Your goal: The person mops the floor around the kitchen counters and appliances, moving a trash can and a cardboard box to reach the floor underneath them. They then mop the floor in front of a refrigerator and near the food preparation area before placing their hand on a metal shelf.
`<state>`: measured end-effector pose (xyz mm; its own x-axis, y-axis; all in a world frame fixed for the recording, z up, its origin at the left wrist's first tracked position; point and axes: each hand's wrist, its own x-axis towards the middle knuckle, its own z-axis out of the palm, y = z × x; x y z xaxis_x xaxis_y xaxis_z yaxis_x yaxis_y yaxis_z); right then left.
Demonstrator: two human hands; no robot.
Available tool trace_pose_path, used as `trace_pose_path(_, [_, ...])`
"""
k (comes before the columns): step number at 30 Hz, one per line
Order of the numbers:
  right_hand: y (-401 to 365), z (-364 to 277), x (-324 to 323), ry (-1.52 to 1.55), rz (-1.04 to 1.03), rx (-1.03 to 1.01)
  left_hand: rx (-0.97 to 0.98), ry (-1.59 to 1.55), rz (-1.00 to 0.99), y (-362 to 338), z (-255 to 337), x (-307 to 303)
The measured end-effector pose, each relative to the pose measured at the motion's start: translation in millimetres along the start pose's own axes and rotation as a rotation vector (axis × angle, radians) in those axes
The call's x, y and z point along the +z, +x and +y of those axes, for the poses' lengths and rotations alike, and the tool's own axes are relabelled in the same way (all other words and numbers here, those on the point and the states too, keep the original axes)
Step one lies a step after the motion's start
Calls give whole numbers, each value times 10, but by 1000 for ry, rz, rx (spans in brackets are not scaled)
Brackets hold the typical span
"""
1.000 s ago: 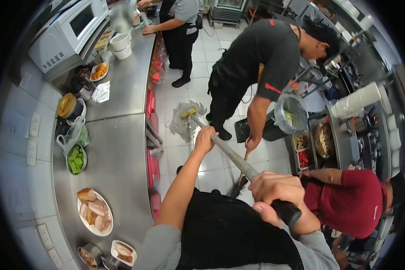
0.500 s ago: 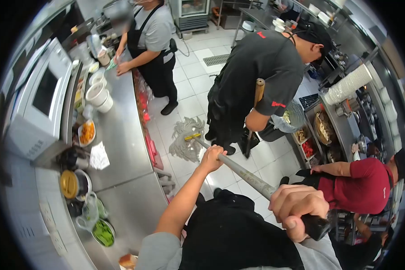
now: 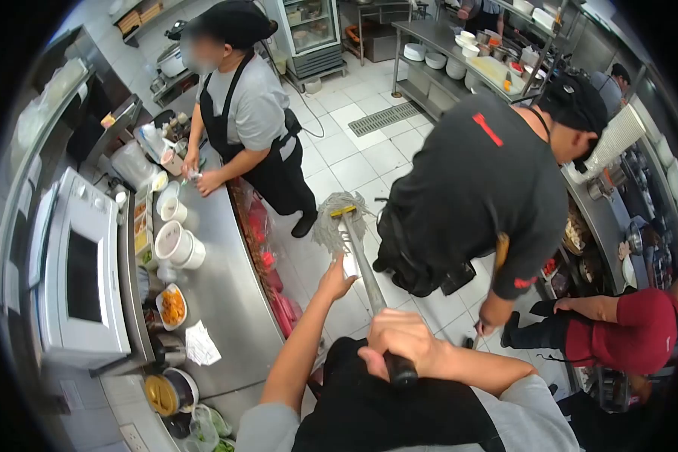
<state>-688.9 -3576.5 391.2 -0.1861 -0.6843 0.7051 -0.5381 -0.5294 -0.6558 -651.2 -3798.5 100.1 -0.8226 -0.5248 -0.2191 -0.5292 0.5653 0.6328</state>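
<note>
A mop with a grey pole and a grey string head stretches out in front of me, its strings on the white tile floor. My right hand is wrapped round the pole near its black end grip, close to my apron. Beside the middle of the pole, on its left, is my left hand. Its fingers are stretched out and it looks apart from the pole.
On the left runs a steel counter with white tubs, a dish of orange food and a microwave. A co-worker in black bends over close on the right. Another co-worker stands at the counter; one in red is at right.
My left hand has come off the pole and opened. My right hand has moved left with the grip, and the pole now points more straight ahead. The co-worker in black has moved right in view.
</note>
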Motion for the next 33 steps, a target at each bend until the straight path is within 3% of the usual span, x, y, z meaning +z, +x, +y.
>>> trace_pose_path(4, [259, 623, 28, -53, 36, -46, -139, -182, 33, -418, -730, 159])
trace_pose_path(5, [308, 802, 74, -35, 53, -82, -295, -251, -66, -505, -906, 271])
trace_pose_path(7, [415, 1125, 167, -59, 90, -110, -205, -287, -274, -602, -1536, 689])
trace_pose_path(8, [443, 1307, 220, -71, 90, -113, -128, -315, -275, -635, -1922, 1009])
trace_pose_path(9, [439, 1497, 288, -83, 91, -107, -54, -345, -285, -600, -1749, 900])
trace_pose_path(11, [373, 1952, 386, -112, 81, -14, -104, -267, -258, -379, -1365, 459])
trace_pose_path(13, [425, 2481, 377, -114, 40, 62, -317, -371, -242, 54, -1085, 56])
trace_pose_path(16, [399, 3416, 245, -182, -61, 218, -194, -326, -251, 873, -1178, -203])
trace_pose_path(19, [499, 4014, 5, -188, 14, 387, 38, -211, -146, 1694, -802, -700])
trace_pose_path(21, [875, 3907, -145, -180, 64, 443, 210, -223, -7, 2201, -539, -909])
trace_pose_path(24, [1436, 3343, -420, -183, 76, 503, 364, -237, 13, 2803, 154, -1370])
trace_pose_path(26, [1771, 2974, -632, -176, 51, 524, 528, -83, 166, 3155, 524, -1480])
trace_pose_path(28, [2029, 2784, -834, -181, 82, 483, 641, -85, 157, 3570, 639, -1379])
trace_pose_path(29, [2100, 2826, -894, -189, 98, 486, 741, -92, 152, 3743, 754, -1378])
trace_pose_path(30, [2152, 2890, -944, -163, 181, 433, 686, -211, 55, 3922, 867, -1376])
trace_pose_path(33, [2203, 3334, -1015, -74, 375, 312, 703, -113, 63, 4341, 968, -1337])
